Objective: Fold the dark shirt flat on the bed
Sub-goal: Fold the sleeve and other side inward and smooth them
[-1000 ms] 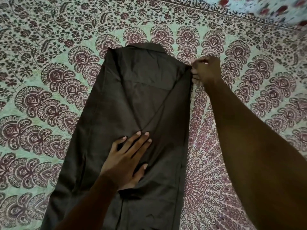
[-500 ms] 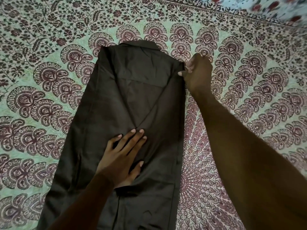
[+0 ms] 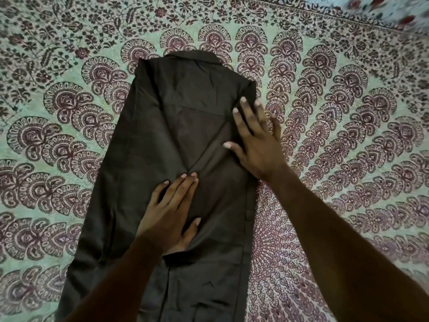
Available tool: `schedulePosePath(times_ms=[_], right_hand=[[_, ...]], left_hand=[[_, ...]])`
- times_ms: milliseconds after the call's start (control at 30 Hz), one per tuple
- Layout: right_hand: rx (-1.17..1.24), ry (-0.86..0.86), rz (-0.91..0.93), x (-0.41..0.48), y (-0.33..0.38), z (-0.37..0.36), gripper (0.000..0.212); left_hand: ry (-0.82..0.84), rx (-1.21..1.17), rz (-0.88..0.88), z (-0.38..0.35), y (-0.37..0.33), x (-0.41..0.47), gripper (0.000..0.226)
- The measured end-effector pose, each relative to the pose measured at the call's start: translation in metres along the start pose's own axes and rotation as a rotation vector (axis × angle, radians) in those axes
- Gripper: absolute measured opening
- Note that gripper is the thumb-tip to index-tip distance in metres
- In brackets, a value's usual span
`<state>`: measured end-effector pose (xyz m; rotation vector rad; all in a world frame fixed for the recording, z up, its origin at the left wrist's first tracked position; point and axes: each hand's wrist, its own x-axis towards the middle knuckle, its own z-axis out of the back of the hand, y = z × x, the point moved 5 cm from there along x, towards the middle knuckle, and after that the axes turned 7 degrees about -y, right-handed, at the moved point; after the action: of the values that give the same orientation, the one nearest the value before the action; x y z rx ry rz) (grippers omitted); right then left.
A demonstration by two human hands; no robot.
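Both hands lay spread flat on the dark shirt [image 3: 162,140]: left hand [image 3: 171,212] mid-panel, right hand [image 3: 257,145] at its right edge. Soft, limp cloth; best gripped at folded edges.

The dark shirt [image 3: 162,140] is smooth, faintly sheeny cloth; the bedspread [image 3: 348,135] matt printed cotton-like fabric.

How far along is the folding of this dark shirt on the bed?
Partly done. The dark shirt lies collar-away on the patterned bedspread, both sides folded in to a narrow strip, seams meeting in a V. In hand: the left hand presses flat at the V, and the right hand lies flat on the right edge. Left: folding the long strip crosswise.
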<state>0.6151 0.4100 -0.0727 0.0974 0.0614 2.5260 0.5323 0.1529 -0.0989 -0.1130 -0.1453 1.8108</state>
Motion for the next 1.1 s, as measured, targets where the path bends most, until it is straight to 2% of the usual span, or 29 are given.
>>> schedulePosePath(times_ms=[133, 200, 300, 367, 500, 633, 700, 767, 933, 1100], right_hand=[[0.020, 0.115, 0.022, -0.045, 0.024, -0.018, 0.077], [0.018, 0.097, -0.078, -0.058, 0.022, -0.016, 0.075], [0.001, -0.018, -0.185, -0.070, 0.026, 0.006, 0.071], [0.027, -0.044, -0.123, -0.081, 0.044, 0.013, 0.073], [0.051, 0.128, 0.019, -0.095, 0.063, -0.013, 0.080], [0.048, 0.141, -0.087, -0.064, 0.048, -0.011, 0.084], [0.043, 0.094, -0.116, -0.058, 0.048, 0.000, 0.079], [0.042, 0.061, -0.123, -0.072, 0.058, 0.003, 0.074], [-0.006, 0.117, -0.032, -0.141, 0.093, -0.012, 0.072], [0.019, 0.091, -0.244, -0.178, 0.100, 0.003, 0.072]], left_hand=[[-0.017, -0.012, -0.006, 0.000, 0.000, 0.001, 0.092], [-0.020, -0.013, -0.007, 0.000, 0.001, 0.001, 0.092], [-0.007, -0.016, -0.007, 0.000, 0.001, 0.001, 0.092], [-0.009, -0.017, -0.011, 0.000, 0.001, 0.001, 0.093], [-0.026, -0.019, -0.014, 0.002, 0.001, 0.000, 0.091], [-0.036, -0.038, -0.006, 0.001, 0.001, -0.001, 0.091], [-0.043, -0.043, -0.001, 0.002, 0.000, -0.001, 0.091], [-0.055, -0.052, 0.003, 0.003, 0.002, -0.001, 0.091], [-0.088, -0.102, -0.018, 0.008, 0.002, -0.003, 0.086], [-0.066, -0.173, -0.023, 0.018, 0.001, -0.004, 0.082]])
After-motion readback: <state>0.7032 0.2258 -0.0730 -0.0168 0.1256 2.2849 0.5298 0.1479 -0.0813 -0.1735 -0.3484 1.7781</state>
